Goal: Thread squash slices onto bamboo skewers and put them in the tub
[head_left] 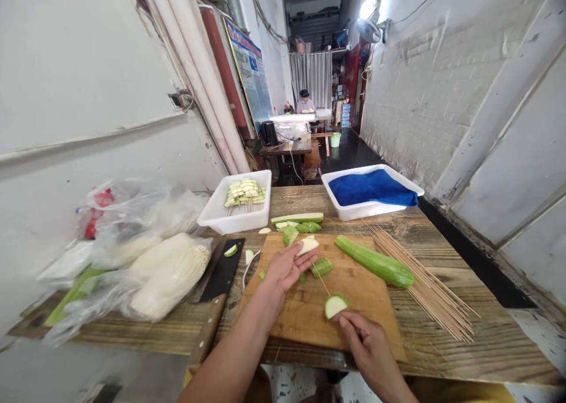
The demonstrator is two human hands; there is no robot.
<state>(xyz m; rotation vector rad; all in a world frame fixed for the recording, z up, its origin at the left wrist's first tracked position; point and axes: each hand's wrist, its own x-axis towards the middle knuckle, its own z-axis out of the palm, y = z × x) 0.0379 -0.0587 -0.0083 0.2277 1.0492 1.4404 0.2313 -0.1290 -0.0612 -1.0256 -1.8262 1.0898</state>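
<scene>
My left hand (285, 267) pinches a pale zucchini slice (306, 245) over the wooden cutting board (354, 309). My right hand (365, 344) grips a thin bamboo skewer (321, 279) that carries another zucchini slice (336, 304) near my fingers; the skewer's tip points toward the slice in my left hand. More cut slices (321, 267) lie on the board between my hands. A whole zucchini (374, 261) rests on the board's right side.
A cleaver (216, 297) lies left of the board. Loose skewers (424, 279) are fanned out at the right. A white tray of skewered zucchini (236, 205), a tray with a blue cloth (371, 190) and bagged enoki mushrooms (163, 276) stand around. A person sits far down the corridor.
</scene>
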